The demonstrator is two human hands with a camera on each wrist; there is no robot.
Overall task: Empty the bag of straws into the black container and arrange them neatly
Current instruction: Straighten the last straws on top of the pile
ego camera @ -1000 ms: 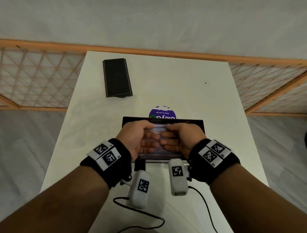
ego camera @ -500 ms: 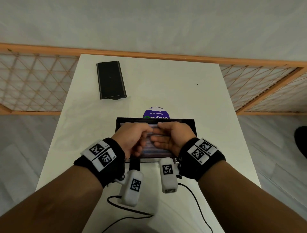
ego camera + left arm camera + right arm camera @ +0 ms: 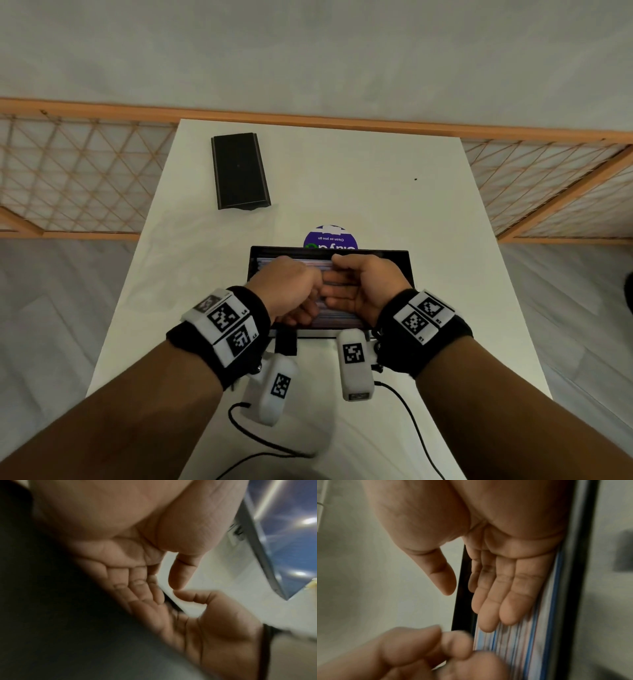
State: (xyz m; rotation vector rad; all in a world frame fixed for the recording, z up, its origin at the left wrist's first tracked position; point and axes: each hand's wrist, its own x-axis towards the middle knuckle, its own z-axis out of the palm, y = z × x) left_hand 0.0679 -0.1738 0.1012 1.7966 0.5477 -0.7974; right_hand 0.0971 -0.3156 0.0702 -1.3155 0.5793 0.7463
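White worktop [image 3: 342, 178] carries a black lid [image 3: 239, 171] far left and the container [image 3: 404, 260] near centre. Straws [image 3: 342, 310] lie inside, long axis left to right, directly under both hands. Right hand [image 3: 364, 291] rests flat, fingers [image 3: 508, 601] straight on them. Left hand [image 3: 289, 291] curls loosely, grasping nothing visible.

Right hand [image 3: 496, 561] lies flat, straight fingers [image 3: 510, 608] pressing on the striped straws [image 3: 518, 649] packed in the black container [image 3: 458, 601]; thumb lifted off to the side, and the left hand [image 3: 423, 654], blurred, comes in curled at the bottom
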